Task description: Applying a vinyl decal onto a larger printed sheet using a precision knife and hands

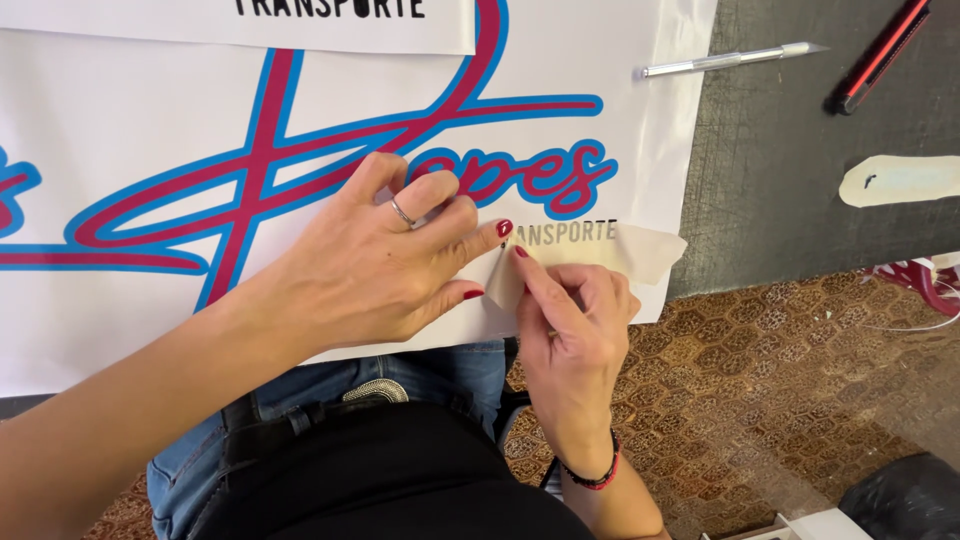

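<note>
A white sheet (120, 320) with large pink and blue script lettering lies over the table's near edge. My left hand (385, 260), with a ring and red nails, presses flat on the sheet beside a strip of beige transfer tape (640, 250) that covers small black letters. My right hand (570, 330) pinches the tape's lower left corner, which is lifted off the sheet. A dark beaded bracelet sits on my right wrist.
A silver craft knife (730, 60) lies at the sheet's upper right edge on a dark cutting mat (800, 180). A red and black utility knife (885, 55) and a beige tape scrap (900, 180) lie further right. A second white sheet (150, 20) overlaps the top. Patterned floor below.
</note>
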